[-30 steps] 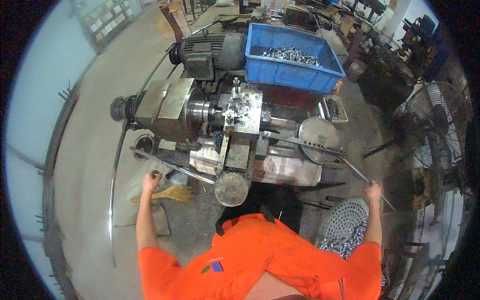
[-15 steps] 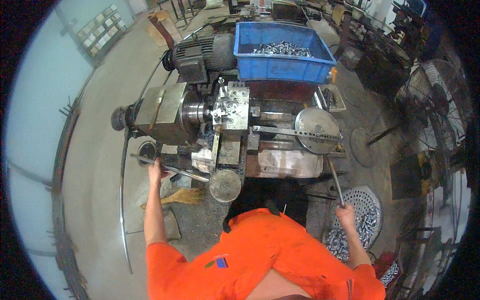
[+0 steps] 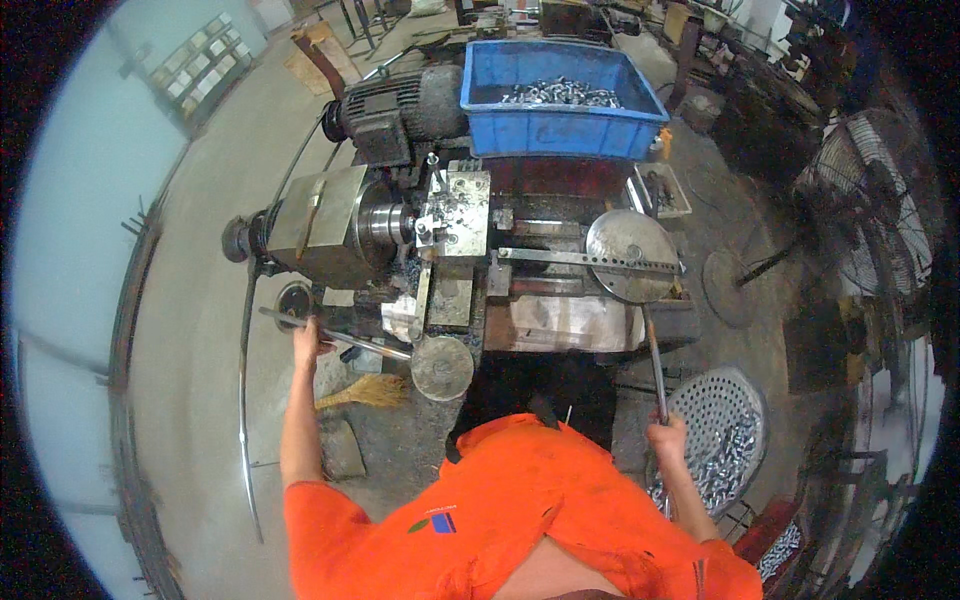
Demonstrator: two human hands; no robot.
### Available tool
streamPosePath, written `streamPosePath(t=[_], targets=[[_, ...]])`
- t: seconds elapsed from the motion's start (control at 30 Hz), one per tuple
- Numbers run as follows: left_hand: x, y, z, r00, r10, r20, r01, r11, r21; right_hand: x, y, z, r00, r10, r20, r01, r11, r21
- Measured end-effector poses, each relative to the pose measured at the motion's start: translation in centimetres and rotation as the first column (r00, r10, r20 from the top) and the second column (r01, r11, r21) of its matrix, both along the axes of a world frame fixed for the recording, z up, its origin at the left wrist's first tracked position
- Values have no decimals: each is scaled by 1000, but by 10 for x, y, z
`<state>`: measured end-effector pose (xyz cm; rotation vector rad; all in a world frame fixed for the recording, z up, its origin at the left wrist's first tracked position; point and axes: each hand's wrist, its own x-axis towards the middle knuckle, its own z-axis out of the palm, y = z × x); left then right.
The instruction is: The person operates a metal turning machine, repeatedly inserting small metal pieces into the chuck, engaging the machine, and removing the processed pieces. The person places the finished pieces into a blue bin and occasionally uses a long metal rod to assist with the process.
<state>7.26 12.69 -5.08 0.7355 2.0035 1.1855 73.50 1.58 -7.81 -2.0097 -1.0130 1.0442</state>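
My left hand [image 3: 308, 343] is closed round a metal lever bar [image 3: 370, 345] that joins a round grey disc [image 3: 443, 368] at the lathe's front. Lower right, my right hand [image 3: 667, 437] grips the end of a second lever [image 3: 655, 365], which runs up toward a larger round metal plate [image 3: 625, 235]. Between the two levers stands the tool slide block [image 3: 467, 215], strewn with metal chips. Its tool post [image 3: 432, 190] sits close beside the shiny spindle chuck [image 3: 383, 224]. Whether a workpiece is in the chuck is too small to tell.
Behind the lathe, a blue bin [image 3: 565, 135] holds small metal parts, beside an electric motor [image 3: 395, 110]. A perforated basket [image 3: 745, 400] of similar parts stands by my right hand. A straw broom [image 3: 365, 392] lies below the left lever. A fan [image 3: 870, 190] stands at right.
My right hand has swung its lever to the left, so it stands steeper. My left hand keeps its hold with little movement. The whole view has shifted slightly.
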Motion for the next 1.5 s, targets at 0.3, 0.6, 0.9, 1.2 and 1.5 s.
streamPosePath(t=[0.3,0.6,0.9,1.2,1.5], targets=[[-12,2,4,999,-27,24,30,993,-117,41,25,14,895,121,429,-157,986,50],[-18,2,-7,989,-73,126,86,991,-105,160,144,22,383,160,910,-73,987,-143],[-63,-47,-78,993,-62,-100,41,980,-197,79,99,8,362,-140,922,-252,937,241],[-20,-11,-119,298,-782,-548,115,599,-793,93,114,9,401,-37,915,-97,992,83],[16,-26,-189,650,-420,-633,31,847,-530,104,115,-11,263,-205,943,-229,936,268]])
